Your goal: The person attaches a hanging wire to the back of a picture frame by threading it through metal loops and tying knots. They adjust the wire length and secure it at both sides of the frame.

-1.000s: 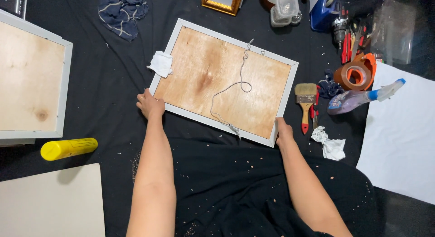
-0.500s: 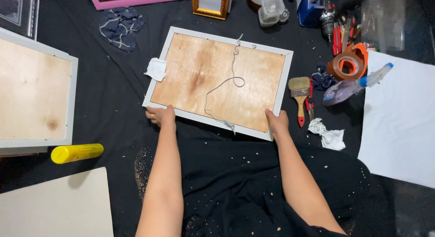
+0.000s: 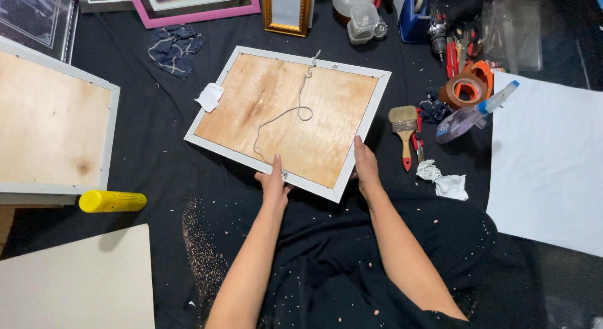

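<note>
Plywood-backed white frame (image 3: pixel 295 118) lies face down on the black cloth; my left hand (image 3: pixel 274 178) pinches its near edge, my right hand (image 3: pixel 365 165) grips the corner, and I fear snagging the loose cord (image 3: pixel 284 115)

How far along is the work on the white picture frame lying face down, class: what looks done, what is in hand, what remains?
Done: the wooden backing board sits inside the white frame, and a hanging cord lies across it, fixed near the top edge. In hand: the left hand and right hand grip the frame's near edge. Left, as far as visible: the cord lies slack and looped; whether its lower end is fastened cannot be told.
</note>
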